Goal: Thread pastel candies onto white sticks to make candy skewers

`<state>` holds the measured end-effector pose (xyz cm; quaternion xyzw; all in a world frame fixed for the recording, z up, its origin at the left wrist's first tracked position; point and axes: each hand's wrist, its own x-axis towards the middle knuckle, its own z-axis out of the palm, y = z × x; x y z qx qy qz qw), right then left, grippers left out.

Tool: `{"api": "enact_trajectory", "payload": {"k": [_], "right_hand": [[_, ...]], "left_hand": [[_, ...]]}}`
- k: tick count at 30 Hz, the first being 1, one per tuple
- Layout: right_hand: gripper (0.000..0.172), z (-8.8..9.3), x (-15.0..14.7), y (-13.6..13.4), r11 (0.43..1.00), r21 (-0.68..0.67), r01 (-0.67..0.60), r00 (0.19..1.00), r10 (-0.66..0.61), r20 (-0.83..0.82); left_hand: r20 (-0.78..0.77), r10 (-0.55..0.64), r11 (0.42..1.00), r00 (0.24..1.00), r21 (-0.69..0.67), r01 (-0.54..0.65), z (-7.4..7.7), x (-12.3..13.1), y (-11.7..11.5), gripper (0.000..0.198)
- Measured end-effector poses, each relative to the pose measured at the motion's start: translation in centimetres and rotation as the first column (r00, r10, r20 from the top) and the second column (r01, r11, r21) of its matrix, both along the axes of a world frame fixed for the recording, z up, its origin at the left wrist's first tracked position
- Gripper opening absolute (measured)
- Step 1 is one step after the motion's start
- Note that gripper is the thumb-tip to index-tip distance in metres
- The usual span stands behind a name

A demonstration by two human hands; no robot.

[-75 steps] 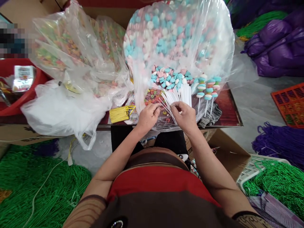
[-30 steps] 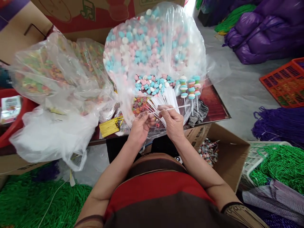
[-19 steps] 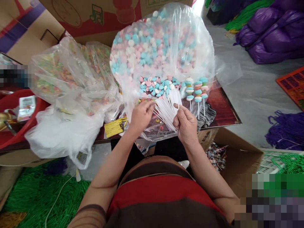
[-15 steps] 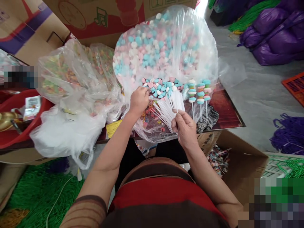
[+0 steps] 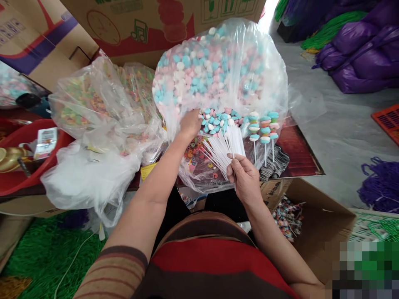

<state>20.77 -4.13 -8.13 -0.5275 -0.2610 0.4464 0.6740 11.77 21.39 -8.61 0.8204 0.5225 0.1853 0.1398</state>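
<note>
My right hand (image 5: pixel 246 179) has its fingers pinched shut on a bundle of white plastic sticks (image 5: pixel 225 148), which fan up and away to the left over the counter (image 5: pixel 299 149). Beyond, my left hand (image 5: pixel 190 123) reaches into the pastel candies (image 5: pixel 218 118); I cannot tell its grip.

Pink, blue and white candies (image 5: pixel 218 120), white sticks (image 5: pixel 222 147) (red-and-brown striped shirt (image 5: pixel 218 261)).
</note>
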Motion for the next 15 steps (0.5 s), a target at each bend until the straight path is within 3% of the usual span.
{"api": "enact_trajectory", "payload": {"k": [7,11,15], "right_hand": [[0.032,0.1,0.0,0.0,0.999,-0.008,-0.031,0.999,0.031,0.018],[0.035,0.3,0.4,0.7,0.999,-0.029,-0.033,0.999,0.033,0.021],[0.035,1.1,0.8,1.6,0.997,-0.01,-0.074,0.995,0.075,0.063]], "left_hand": [[-0.208,-0.019,1.0,0.978,-0.013,0.017,1.8,-0.5,-1.7,0.035],[-0.336,-0.098,0.995,0.937,-0.064,0.081,2.6,-0.8,-3.2,0.036],[-0.337,-0.123,0.992,0.933,-0.075,0.103,2.4,-0.8,-3.6,0.036]]}}
